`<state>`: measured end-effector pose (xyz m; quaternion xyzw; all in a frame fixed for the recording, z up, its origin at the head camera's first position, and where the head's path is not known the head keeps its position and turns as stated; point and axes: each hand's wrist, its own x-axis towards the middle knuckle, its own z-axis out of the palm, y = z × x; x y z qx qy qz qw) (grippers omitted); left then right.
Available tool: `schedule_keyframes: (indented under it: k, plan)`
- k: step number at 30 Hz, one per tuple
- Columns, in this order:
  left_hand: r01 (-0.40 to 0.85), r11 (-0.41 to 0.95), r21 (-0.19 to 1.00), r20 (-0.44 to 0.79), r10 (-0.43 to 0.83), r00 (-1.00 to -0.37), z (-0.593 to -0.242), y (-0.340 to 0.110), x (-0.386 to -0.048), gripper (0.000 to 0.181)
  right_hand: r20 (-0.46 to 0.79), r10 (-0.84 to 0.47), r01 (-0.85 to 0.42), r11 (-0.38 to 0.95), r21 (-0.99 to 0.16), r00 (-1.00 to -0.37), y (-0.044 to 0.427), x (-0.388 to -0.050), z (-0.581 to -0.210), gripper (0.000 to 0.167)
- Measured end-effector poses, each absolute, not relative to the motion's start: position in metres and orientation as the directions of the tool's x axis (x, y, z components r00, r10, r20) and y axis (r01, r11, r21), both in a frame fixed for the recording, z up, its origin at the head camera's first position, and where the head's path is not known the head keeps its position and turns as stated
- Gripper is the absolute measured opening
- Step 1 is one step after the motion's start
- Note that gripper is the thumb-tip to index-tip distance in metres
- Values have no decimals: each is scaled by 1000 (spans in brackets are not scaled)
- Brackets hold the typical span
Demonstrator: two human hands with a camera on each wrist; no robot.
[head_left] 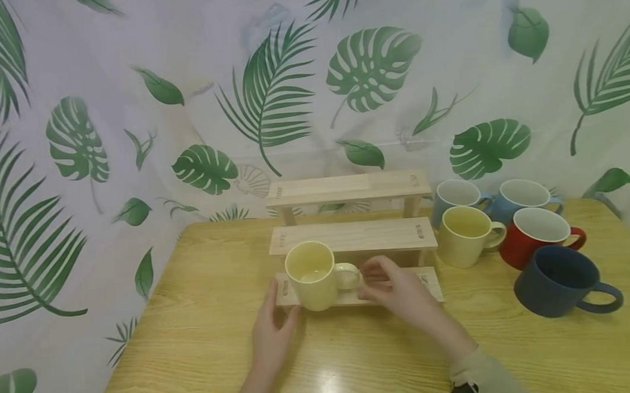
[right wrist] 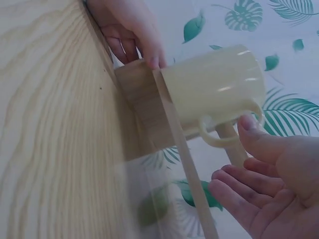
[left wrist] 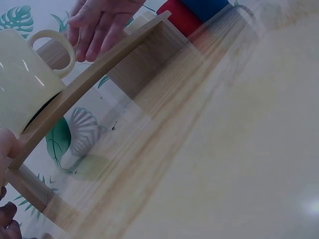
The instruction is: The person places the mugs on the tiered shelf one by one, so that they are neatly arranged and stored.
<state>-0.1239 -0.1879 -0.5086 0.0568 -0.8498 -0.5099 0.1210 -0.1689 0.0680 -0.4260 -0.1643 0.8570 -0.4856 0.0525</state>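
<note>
A pale yellow mug (head_left: pixel 311 280) stands upright on the lowest board of a three-step wooden display rack (head_left: pixel 349 237), near its left end. Its handle (right wrist: pixel 219 141) points right. My left hand (head_left: pixel 271 338) holds the rack's lower left corner, thumb at the front edge and fingers at the end, just beside the mug. By the mug's handle is my right hand (head_left: pixel 397 287), fingers loosely bent and apart from the thumb, holding nothing. The right thumb (right wrist: pixel 251 127) overlaps the handle in the right wrist view; whether it touches, I cannot tell.
Right of the rack stand another pale yellow mug (head_left: pixel 461 239), a red mug (head_left: pixel 531 244), a dark blue mug (head_left: pixel 552 291) and two light blue mugs, one (head_left: pixel 513 204) behind the red. A leaf-patterned cloth (head_left: pixel 179 49) hangs behind the wooden table (head_left: pixel 194 345).
</note>
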Motion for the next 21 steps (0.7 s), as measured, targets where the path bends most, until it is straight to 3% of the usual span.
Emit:
schedule_keyframes:
  k: [7,21]
  plan:
    - [17,485,874,144,-226,-963,-511,-189,-125,74,124,-353,-289,466,-836,-927,103,-158,-422,38]
    - [23,474,880,145,-221,-964,-513,-188,-125,73,142,-263,-288,677,-677,-954,187,-136,-410,53]
